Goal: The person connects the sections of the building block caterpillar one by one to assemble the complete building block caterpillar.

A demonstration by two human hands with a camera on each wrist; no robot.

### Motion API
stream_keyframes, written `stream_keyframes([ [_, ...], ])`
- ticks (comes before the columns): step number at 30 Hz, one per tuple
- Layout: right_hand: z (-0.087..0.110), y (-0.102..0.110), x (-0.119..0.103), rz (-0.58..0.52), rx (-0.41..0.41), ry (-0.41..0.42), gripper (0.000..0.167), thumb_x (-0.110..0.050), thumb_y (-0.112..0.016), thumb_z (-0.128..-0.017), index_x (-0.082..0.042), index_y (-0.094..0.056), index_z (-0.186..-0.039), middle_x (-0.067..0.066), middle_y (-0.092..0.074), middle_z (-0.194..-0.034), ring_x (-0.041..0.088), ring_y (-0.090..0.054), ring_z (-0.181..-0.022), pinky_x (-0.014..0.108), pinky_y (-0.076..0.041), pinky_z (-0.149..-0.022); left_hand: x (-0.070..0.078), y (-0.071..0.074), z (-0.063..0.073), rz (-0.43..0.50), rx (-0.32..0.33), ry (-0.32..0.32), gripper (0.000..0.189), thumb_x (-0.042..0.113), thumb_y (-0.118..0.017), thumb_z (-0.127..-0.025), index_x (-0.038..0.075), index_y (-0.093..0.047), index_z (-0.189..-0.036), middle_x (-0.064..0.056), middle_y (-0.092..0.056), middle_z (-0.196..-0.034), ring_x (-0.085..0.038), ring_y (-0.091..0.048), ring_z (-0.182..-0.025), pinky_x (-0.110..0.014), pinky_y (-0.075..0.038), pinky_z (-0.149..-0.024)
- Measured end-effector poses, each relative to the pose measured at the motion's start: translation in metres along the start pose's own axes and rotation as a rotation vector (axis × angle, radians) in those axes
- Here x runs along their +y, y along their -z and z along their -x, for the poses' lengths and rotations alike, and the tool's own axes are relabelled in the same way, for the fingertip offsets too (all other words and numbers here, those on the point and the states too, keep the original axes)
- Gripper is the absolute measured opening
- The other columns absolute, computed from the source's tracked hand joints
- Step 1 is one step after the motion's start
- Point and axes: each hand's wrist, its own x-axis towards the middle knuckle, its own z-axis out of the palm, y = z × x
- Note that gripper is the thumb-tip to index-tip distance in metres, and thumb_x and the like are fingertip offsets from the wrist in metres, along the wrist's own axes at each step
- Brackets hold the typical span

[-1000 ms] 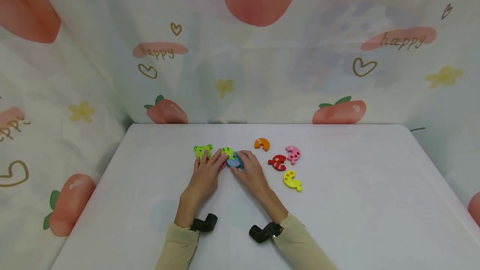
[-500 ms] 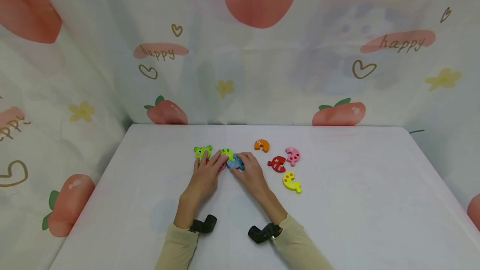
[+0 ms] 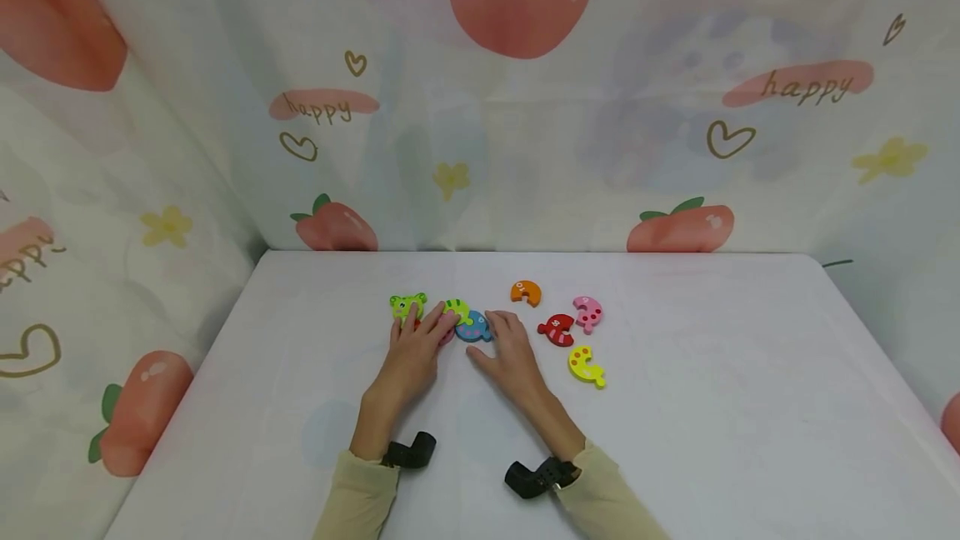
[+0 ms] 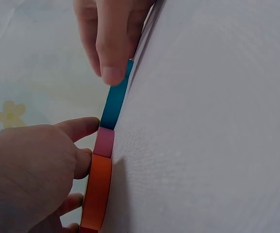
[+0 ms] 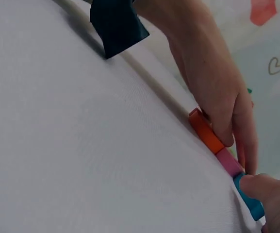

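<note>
The blue piece lies on the white counter between the hands, touching a striped green piece. The left hand spreads its fingers over neighbouring pieces without gripping; the right hand is relaxed, thumb apart from its fingers, at the blue piece's edge (a fingertip appears to touch it). The backdrop reads "happy". Both wrist views show an orange edge by the left hand, largely hidden from the head view.

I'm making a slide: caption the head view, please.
Left hand on colorful pieces, right hand at the blue piece on a white table.
</note>
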Motion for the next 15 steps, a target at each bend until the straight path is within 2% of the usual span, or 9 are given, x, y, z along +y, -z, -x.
stream_keyframes([
  [7,0.019,0.011,0.008,-0.019,0.042,0.029,0.057,-0.024,-0.077,-0.083,-0.006,-0.056,-0.132,0.012,-0.056,-0.129,0.026,-0.055,-0.120,0.041,-0.051,-0.101,0.003,0.001,0.000,0.025,-0.002,0.017,0.042,0.014,-0.049,-0.100,0.025,-0.051,-0.140,-0.005,-0.042,-0.154,-0.044,-0.024,-0.147,-0.069,-0.020,-0.113],
  [15,0.036,0.023,0.016,0.038,0.083,0.182,0.052,-0.020,-0.078,-0.082,-0.005,-0.059,-0.128,0.010,-0.060,-0.125,0.025,-0.057,-0.118,0.039,-0.052,-0.099,0.001,0.001,0.000,0.004,-0.017,0.017,0.041,0.017,-0.049,-0.100,0.027,-0.051,-0.140,-0.005,-0.042,-0.154,-0.044,-0.025,-0.146,-0.068,-0.021,-0.114],
])
